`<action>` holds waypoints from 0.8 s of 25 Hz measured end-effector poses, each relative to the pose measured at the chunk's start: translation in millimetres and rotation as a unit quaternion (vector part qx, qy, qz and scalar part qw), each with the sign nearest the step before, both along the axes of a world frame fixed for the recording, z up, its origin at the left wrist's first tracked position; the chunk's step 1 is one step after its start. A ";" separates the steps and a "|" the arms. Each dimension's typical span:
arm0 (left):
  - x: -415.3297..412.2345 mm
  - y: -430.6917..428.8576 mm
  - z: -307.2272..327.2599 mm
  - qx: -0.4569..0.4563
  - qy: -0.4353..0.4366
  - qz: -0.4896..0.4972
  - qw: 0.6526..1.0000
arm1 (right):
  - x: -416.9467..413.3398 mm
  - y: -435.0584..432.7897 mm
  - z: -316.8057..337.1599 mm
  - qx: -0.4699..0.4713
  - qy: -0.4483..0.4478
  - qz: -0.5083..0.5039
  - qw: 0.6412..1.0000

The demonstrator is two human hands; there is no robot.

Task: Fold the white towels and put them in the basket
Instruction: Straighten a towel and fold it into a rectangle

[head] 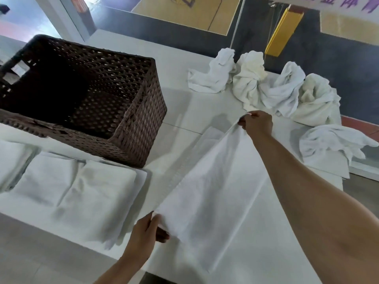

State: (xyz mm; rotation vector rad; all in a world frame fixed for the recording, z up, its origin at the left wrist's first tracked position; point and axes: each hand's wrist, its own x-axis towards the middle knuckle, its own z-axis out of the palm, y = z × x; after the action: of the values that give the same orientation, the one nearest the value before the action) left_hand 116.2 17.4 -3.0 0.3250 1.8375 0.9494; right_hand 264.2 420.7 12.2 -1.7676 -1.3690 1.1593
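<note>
So the white towel [215, 181] is being held stretched out flat-ish over the table [178, 107], and its long axis is running on a diagonal, near-left corner pointing back toward the person, far end pointing up and to the right. The left hand [146, 232] is pinching the near corner, thumb on top and fingers curled underneath, while the right hand [258, 123] is reaching way out and pinching the far edge between curled fingers, so the cloth is bunching into a little peak there and fanning wider toward the near end. The fabric is looking thin and soft with a few long creases along its length. Just left of it, a stack of folded towels [82, 191] is sitting in soft rectangular slabs, puffy at the edges. Behind that stack a basket [143, 119] is standing upright: dark brown woven wicker, boxy, open weave, inside too dark to read. Over on the far right a row of crumpled towels [276, 89] is slumping in twisted, lumpy heaps along the table edge, well apart from the basket. The table is showing as plain smooth white.
</note>
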 end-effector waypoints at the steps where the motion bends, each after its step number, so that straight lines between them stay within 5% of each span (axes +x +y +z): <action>1: -11.6 3.7 -16.5 -0.030 -0.002 0.001 1.000 | -10.5 2.0 -8.6 -0.005 -0.004 0.005 1.000; 5: -39.5 11.8 -70.7 -0.154 0.010 -0.074 0.985 | -37.5 -17.2 -32.7 -0.024 -0.016 0.082 0.996; 9: -39.2 20.3 -77.3 -0.209 0.155 -0.162 0.952 | -20.0 -83.9 -52.0 -0.060 -0.088 0.115 0.988; 12: -34.2 20.1 -76.0 -0.206 0.179 -0.166 0.948 | 10.7 -160.8 -68.7 -0.048 -0.183 0.134 0.973; 16: -37.0 17.6 -78.1 -0.203 0.166 -0.192 0.946 | 47.6 -278.7 -89.7 0.087 -0.301 0.287 0.905; 20: -36.6 14.2 -77.8 -0.196 0.159 -0.181 0.950 | 81.7 -379.3 -101.2 0.104 -0.330 0.410 0.844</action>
State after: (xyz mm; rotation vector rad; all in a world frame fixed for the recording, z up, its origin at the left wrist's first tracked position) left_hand 79.7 31.7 -80.8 0.5676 2.1105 0.2767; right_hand 345.9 41.4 -89.1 -1.4792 -2.7322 0.7049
